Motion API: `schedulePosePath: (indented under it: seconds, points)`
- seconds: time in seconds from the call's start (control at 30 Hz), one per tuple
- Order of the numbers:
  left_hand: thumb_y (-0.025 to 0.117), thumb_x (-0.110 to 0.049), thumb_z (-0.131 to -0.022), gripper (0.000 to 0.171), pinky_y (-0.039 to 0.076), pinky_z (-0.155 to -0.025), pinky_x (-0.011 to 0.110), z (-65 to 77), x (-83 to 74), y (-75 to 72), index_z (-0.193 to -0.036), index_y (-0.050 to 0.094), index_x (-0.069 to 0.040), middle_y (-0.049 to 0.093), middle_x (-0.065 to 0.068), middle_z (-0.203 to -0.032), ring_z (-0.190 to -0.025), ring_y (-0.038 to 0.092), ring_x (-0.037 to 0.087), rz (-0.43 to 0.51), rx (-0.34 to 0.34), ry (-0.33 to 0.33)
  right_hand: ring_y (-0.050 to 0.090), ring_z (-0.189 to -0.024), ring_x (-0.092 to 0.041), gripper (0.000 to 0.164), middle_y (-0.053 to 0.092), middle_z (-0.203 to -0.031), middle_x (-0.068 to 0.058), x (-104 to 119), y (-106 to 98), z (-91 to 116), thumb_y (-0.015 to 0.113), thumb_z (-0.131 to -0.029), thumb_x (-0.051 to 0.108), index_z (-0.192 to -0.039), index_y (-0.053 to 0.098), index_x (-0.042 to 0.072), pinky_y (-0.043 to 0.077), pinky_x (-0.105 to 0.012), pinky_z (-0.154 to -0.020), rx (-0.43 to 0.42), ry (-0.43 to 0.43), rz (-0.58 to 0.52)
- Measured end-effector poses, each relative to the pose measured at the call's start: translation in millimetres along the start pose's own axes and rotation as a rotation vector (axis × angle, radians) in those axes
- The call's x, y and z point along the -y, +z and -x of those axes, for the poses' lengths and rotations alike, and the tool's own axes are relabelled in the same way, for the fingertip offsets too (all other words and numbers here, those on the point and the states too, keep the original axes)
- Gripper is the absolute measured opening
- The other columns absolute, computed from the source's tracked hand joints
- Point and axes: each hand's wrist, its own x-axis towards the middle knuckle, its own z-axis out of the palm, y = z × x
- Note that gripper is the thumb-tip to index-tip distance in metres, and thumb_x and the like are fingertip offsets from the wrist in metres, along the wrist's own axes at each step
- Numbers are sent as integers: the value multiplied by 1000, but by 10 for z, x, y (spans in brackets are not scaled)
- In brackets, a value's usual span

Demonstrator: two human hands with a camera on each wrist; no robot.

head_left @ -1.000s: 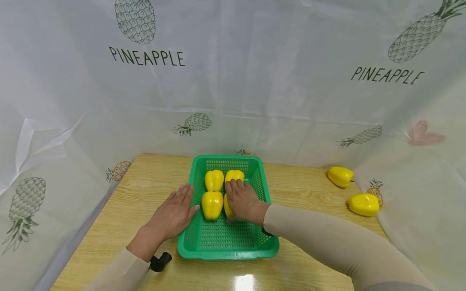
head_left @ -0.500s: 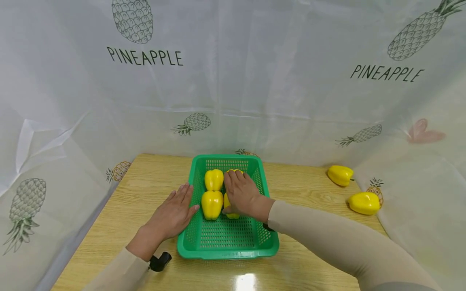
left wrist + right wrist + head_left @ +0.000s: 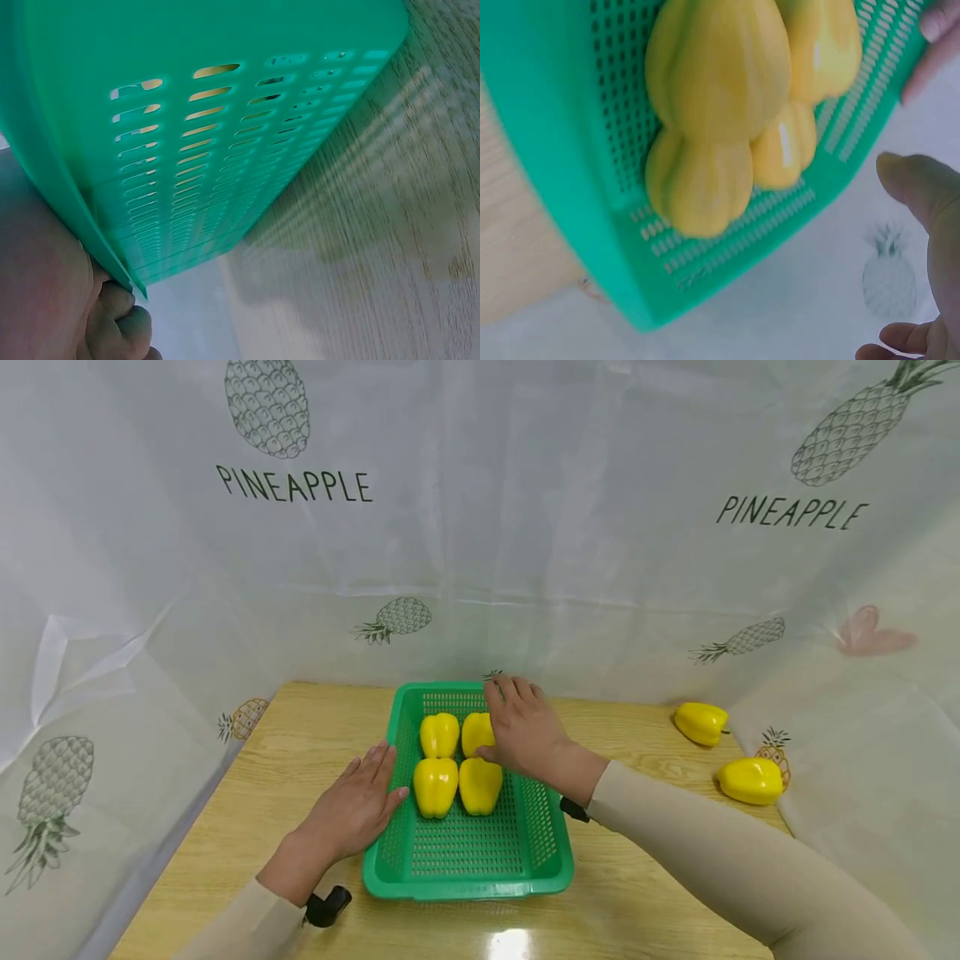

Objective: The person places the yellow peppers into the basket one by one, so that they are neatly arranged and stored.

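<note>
Presently: left hand (image 3: 351, 810) at 9 o'clock of the green basket (image 3: 468, 883) — fingers straight, flat against its outer wall, holding nothing. Basket holds four yellow peppers (image 3: 436, 786) in a two-by-two block. Right hand (image 3: 525, 727) hovers over the 1 o'clock pepper (image 3: 476, 734), fingers relaxed, empty. Two loose peppers (image 3: 749, 780) lie on the table (image 3: 285, 752) at 3 o'clock (well apart from the basket) — judged left to load.

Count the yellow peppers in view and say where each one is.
6. Four sit in the green basket: far left, far right, near left, near right. Two lie on the table at right. None seem hidden.
</note>
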Motion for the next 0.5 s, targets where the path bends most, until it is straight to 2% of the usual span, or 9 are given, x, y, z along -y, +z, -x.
schedulePosePath:
  seconds: [0.23,0.37,0.5]
  points:
    - [49,-33,-114,68,31,-126,62,-5,-5,23,-160,30,12,29,31,-168,-156,32,46,-1,0,-7,57,-126,-44,92,54,-142,-27,-439,58,251,87,-84,54,-141,47,-7,56,-53,-101,-173,115,-82]
    - [50,-32,-113,68,30,-126,62,-3,-15,21,-160,30,12,28,31,-168,-156,32,46,1,0,-12,56,-123,-47,91,54,-139,-31,-706,150,437,87,-86,49,-142,46,-11,56,-56,-99,-226,182,-97]
    - [49,-33,-114,68,30,-126,62,-7,-20,24,-161,29,12,28,31,-169,-156,31,46,0,3,-18,55,-123,-50,89,53,-138,-34,-949,292,638,87,-88,43,-141,46,-15,53,-59,-100,-239,257,-88]
